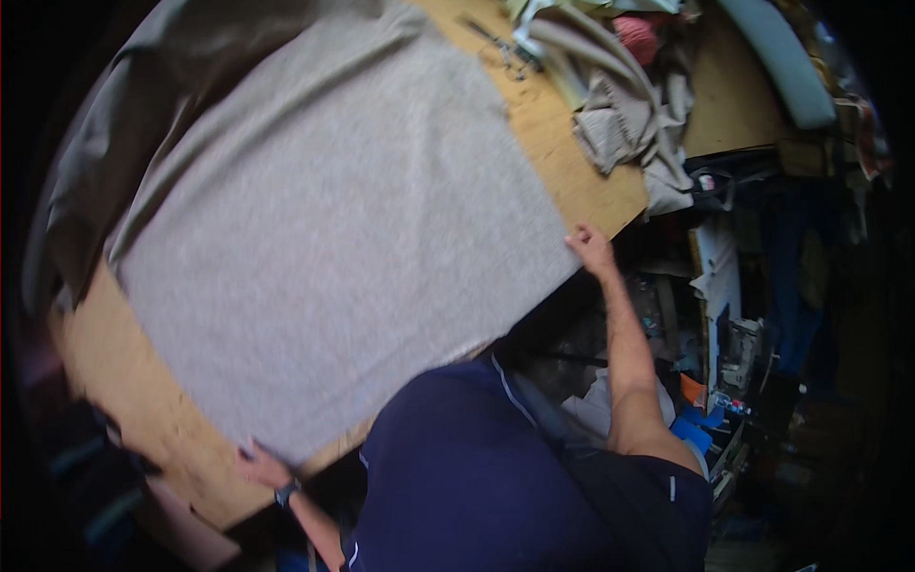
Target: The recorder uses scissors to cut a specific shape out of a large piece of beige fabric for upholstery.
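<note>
Head view, looking down: a large grey woven fabric sheet (324, 219) lies spread over a wooden plywood worktable (572, 162), covering most of it and hanging a little past the near edge. The left hand (259, 467), with a dark wristwatch (286, 494) on its wrist, pinches the sheet's near-left corner; the right hand (591, 248) grips the near-right corner at the table's edge, fingers closed on the cloth (the picture is blurred, so finer detail is lost). The person's dark blue shirt (477, 477) fills the lower middle.

At the far right end of the table a heap of crumpled grey and beige cloth pieces (634, 114) sits beside the sheet, apart from it, with a red scrap (637, 36) behind. A pale grey-blue padded roll (786, 62) lies further right. Darker grey fabric (95, 162) drapes under the sheet on the left. Below the table's right side, the room is dim and crowded with clutter, including blue and orange bits (696, 419) near the floor.
</note>
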Available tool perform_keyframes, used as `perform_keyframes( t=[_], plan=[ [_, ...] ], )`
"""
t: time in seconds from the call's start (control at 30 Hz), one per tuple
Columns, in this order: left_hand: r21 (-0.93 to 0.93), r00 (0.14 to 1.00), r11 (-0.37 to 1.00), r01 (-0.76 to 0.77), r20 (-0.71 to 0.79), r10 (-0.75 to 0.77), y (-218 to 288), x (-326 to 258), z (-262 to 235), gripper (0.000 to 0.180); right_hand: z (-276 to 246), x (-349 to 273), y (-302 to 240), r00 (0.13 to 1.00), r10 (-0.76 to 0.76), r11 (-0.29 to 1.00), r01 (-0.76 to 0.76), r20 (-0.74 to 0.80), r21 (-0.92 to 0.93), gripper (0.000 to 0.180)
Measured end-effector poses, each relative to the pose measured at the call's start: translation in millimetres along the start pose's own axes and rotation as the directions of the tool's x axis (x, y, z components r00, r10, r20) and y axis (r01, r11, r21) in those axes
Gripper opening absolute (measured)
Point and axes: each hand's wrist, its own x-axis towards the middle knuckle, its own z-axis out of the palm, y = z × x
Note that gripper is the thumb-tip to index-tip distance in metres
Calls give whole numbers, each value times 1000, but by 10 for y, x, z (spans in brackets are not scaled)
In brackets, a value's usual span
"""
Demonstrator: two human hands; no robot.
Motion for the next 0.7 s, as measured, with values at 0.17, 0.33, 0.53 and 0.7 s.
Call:
perform_keyframes(
  t=[0.17,0.33,0.53,0.7],
  plan=[
    [33,986,994,107,125,-110,-139,-68,-27,39,3,-49,216,963,-75,997,69,259,33,32],
    [-96,941,973,208,292,-172,-214,-125,-109,35,-29,-193,147,984,-171,974,177,56,-139,21],
    [-297,988,943,151,66,-137,-262,-345,41,39,41,-286,186,988,-131,991,126,-86,-54,26],
    [144,995,987,-71,-61,80,17,-418,-194,53,174,-326,285,957,-211,971,182,-201,-156,22]
  ],
)
